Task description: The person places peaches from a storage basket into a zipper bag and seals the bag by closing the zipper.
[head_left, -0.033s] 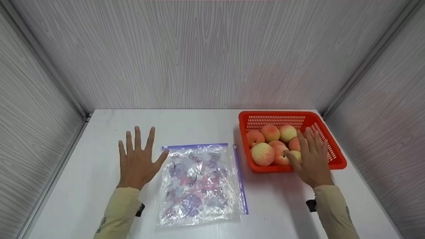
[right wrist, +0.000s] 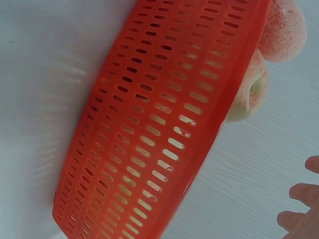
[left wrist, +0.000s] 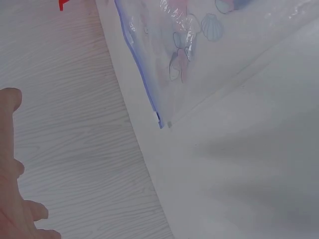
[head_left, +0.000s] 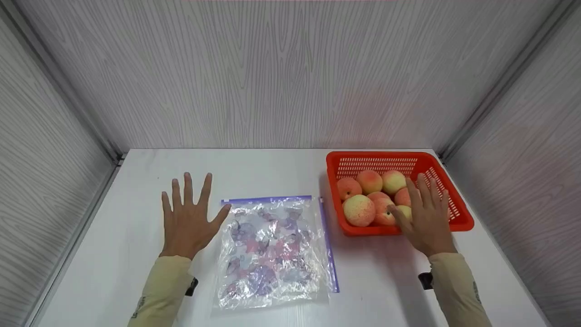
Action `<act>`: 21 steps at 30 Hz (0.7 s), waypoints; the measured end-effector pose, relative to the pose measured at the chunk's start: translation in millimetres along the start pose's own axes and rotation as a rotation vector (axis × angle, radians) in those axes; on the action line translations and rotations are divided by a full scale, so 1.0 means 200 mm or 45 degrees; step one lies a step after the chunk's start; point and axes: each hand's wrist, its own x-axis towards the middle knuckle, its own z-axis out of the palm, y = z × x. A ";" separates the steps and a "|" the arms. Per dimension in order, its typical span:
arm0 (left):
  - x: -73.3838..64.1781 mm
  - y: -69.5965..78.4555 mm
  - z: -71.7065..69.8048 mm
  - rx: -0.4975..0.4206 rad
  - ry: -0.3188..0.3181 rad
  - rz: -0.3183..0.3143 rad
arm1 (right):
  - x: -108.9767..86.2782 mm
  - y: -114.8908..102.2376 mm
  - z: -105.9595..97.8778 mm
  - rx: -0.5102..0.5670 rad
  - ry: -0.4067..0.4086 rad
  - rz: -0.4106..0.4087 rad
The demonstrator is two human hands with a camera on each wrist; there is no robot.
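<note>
My left hand [head_left: 188,227], its fingers spread and straight, is held to the left of a clear zip bag [head_left: 272,254] and holds nothing. This bag lies flat, printed with pink and purple patterns, its purple zipper at the far edge. Another purple zipper strip [head_left: 330,263] shows along its right side. My right hand [head_left: 426,222], also with extended fingers and nothing in its grasp, overlaps the front right of a red plastic basket [head_left: 333,195] in the head view. Several peaches [head_left: 359,211] sit in the basket. The right wrist view shows the basket's slotted side [right wrist: 144,114] close up.
The white table [head_left: 268,172] carries the bags and basket. A grey wood-grain panel [head_left: 272,77] rises behind it, with similar panels at the left [head_left: 45,150] and right [head_left: 522,159].
</note>
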 end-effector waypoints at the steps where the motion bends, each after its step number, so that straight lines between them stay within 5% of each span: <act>1: 0.00 0.00 0.00 -0.003 -0.001 0.001 | 0.00 0.00 0.00 0.002 0.002 -0.001; 13: -0.05 0.11 0.02 -0.014 -0.046 0.063 | -0.02 -0.08 0.03 0.081 0.070 -0.094; 21: -0.20 0.33 0.11 -0.128 -0.248 0.162 | -0.07 -0.35 0.12 0.136 0.145 -0.395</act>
